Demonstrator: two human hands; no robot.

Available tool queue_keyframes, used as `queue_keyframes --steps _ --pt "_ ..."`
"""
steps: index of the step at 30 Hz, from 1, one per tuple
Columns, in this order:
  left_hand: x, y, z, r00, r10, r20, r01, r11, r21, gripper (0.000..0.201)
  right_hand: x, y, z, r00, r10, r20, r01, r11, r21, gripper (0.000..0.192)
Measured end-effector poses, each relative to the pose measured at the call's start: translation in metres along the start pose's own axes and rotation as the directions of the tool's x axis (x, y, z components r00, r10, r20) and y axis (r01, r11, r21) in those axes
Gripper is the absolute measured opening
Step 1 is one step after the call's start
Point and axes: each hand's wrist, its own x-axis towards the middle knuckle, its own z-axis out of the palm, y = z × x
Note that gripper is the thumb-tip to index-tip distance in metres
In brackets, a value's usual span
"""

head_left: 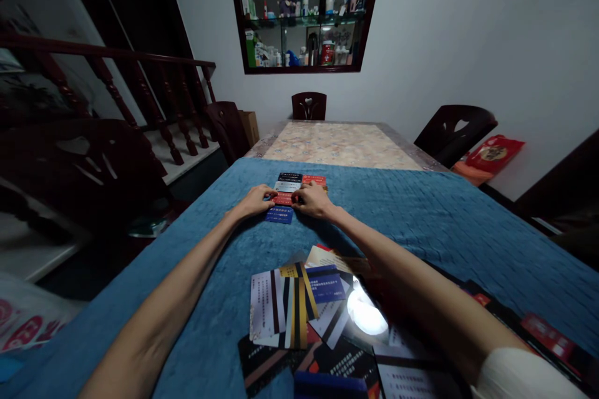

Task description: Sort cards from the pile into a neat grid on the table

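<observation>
Cards in a small row (291, 194) on the blue cloth (421, 224), far from us, both hands on them.

Our left hand (256, 201) and right hand (312, 201) press flat, fingers down, grasping nothing; we'd best square edges gently. Loose card pile (299, 305) lies nearer us.

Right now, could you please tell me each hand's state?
Left hand: open, fingers resting on the laid-out cards.
Right hand: open, resting on the same cards.
</observation>
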Motion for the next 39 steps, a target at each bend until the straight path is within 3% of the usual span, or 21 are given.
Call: queue_keyframes --steps 7,33,39 --pt "0.0000 0.0001 -0.0003 1.000 -0.021 -0.021 0.020 0.999 -0.033 0.034 0.0009 -0.0001 0.0000 1.000 -0.006 0.014 0.006 1.000 -0.006 0.031" --pt "-0.0005 -0.0004 0.0024 1.000 -0.003 -0.017 0.004 1.000 0.022 0.035 0.0002 0.0067 -0.0048 0.997 -0.065 0.052 0.067 0.996 -0.051 0.035" --pt "-0.0001 -0.0005 0.0035 1.000 -0.020 -0.008 0.020 0.997 0.070 0.035 -0.0009 0.0072 -0.0057 0.996 -0.029 0.079 0.033 0.999 -0.043 0.032"
